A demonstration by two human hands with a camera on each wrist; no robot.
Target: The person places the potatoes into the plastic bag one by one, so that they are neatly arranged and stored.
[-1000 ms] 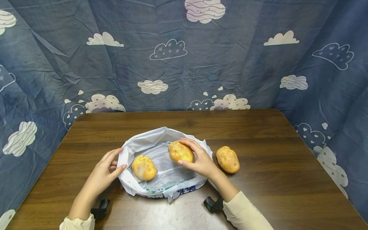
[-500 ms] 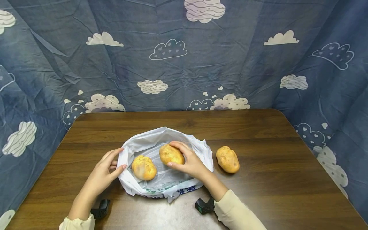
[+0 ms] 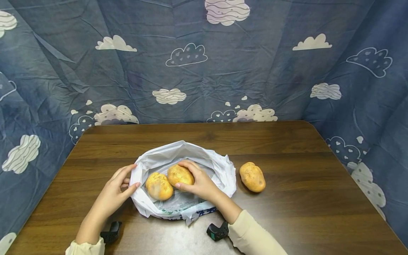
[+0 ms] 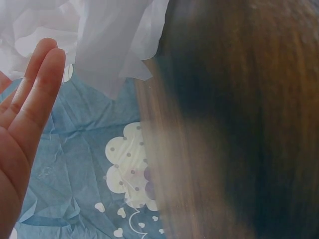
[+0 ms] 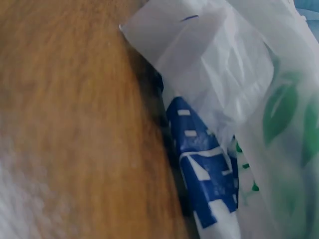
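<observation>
A white plastic bag [image 3: 188, 150] lies with its mouth spread wide, its side printed in blue and green. My left hand [image 3: 111, 194] holds the bag's left rim, thumb and index fingertip at the edge. In the left wrist view, two long fingers of the left hand [image 4: 30, 104] lie against the white plastic [image 4: 107, 45]. Inside the bag my right hand [image 3: 202, 184] grips a yellow-brown potato [image 3: 180, 174] between thumb and fingers. Right beside it, on the left, sits another potato [image 3: 159, 186]. The right wrist view shows only the printed bag [image 5: 219, 74] and table; the right hand is hidden there.
Right of the bag, a third potato [image 3: 253, 177] lies on the brown wooden table [image 3: 312, 205]. A dark blue curtain with clouds [image 3: 204, 78] hangs behind the table and at both sides. Black wrist cameras [image 3: 217, 232] sit at the wrists.
My right hand has carried its potato leftward and slightly down inside the bag, up to the other potato. The left hand has stayed at the rim.
</observation>
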